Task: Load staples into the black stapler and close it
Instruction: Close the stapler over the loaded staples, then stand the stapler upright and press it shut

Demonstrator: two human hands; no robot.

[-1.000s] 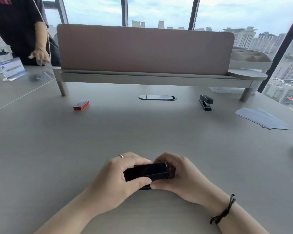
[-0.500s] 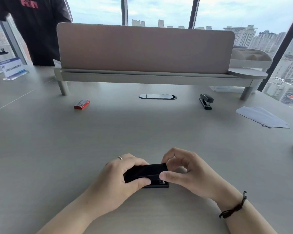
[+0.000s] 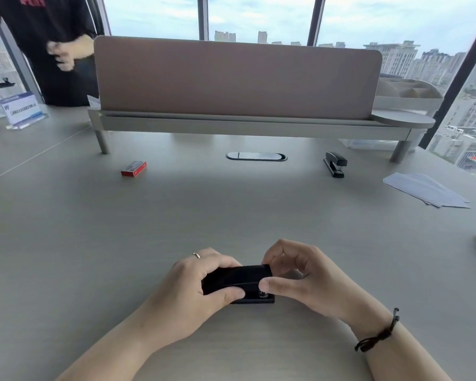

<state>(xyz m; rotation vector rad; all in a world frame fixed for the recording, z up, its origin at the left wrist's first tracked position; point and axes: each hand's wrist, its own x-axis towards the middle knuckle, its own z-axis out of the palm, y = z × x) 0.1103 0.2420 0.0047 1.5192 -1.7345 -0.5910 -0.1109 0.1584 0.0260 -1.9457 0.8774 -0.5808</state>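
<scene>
A small black stapler (image 3: 241, 279) lies on the grey desk close to me, its metal front end pointing right. My left hand (image 3: 195, 287) wraps around its left half, thumb on the near side. My right hand (image 3: 300, 279) pinches the right front end between thumb and fingertips. The stapler's top looks down on its base. A red staple box (image 3: 134, 169) lies far back on the left, away from both hands.
A second black stapler (image 3: 335, 164) sits at the back right. White paper sheets (image 3: 426, 189) lie at the right. A pink divider screen on a shelf (image 3: 231, 122) spans the back. A person in a black shirt (image 3: 52, 50) stands at the far left.
My right hand has slid off the stapler's top and end to a pinch at its front tip, which now shows. The person at the back left has moved their arm.
</scene>
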